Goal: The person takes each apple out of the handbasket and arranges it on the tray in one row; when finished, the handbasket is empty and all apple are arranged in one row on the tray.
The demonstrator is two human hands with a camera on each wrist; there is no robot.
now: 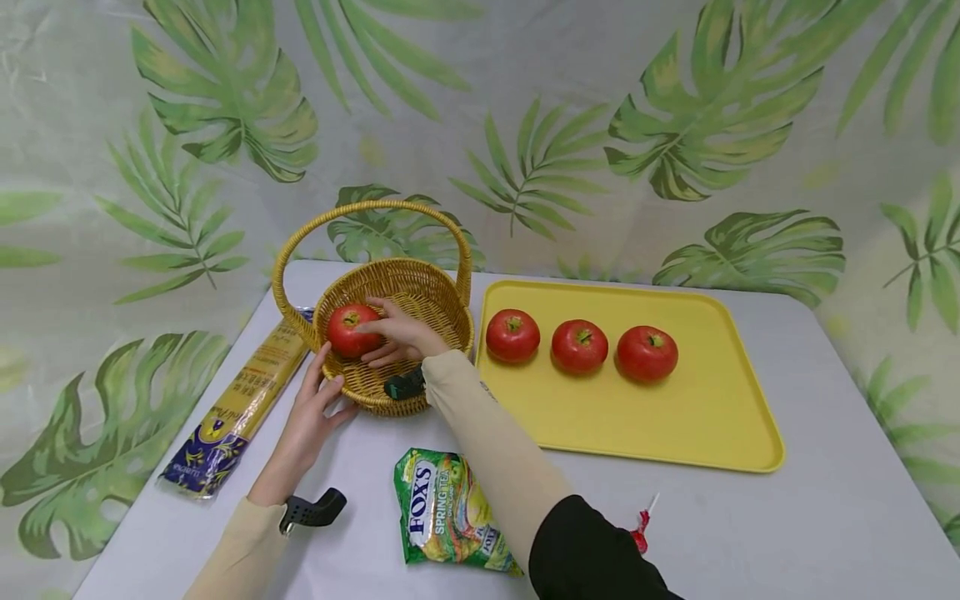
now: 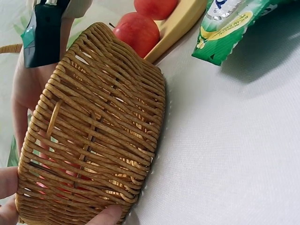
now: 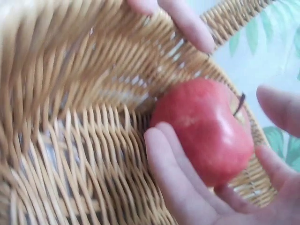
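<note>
A red apple (image 1: pixel 352 330) lies at the left inside a woven wicker basket (image 1: pixel 433 312) with a tall arched handle. My right hand (image 1: pixel 401 333) is inside the basket beside this apple. In the right wrist view its fingers (image 3: pixel 171 171) are spread along the apple (image 3: pixel 201 131), with the thumb apart from it near the stem. My left hand (image 1: pixel 311 417) holds the near left rim of the basket. Seen from the left wrist, a fingertip (image 2: pixel 110 214) rests against the wicker side (image 2: pixel 93 126), and other fingers lie at the rim.
Three red apples, the middle one (image 1: pixel 580 347) among them, sit in a row on a yellow tray (image 1: pixel 660 433). A green Fox's candy bag (image 1: pixel 442 508) lies under the right forearm. A long pasta packet (image 1: pixel 240 404) is left of the basket; a red-wrapped lollipop (image 1: pixel 641 533) lies near the right sleeve.
</note>
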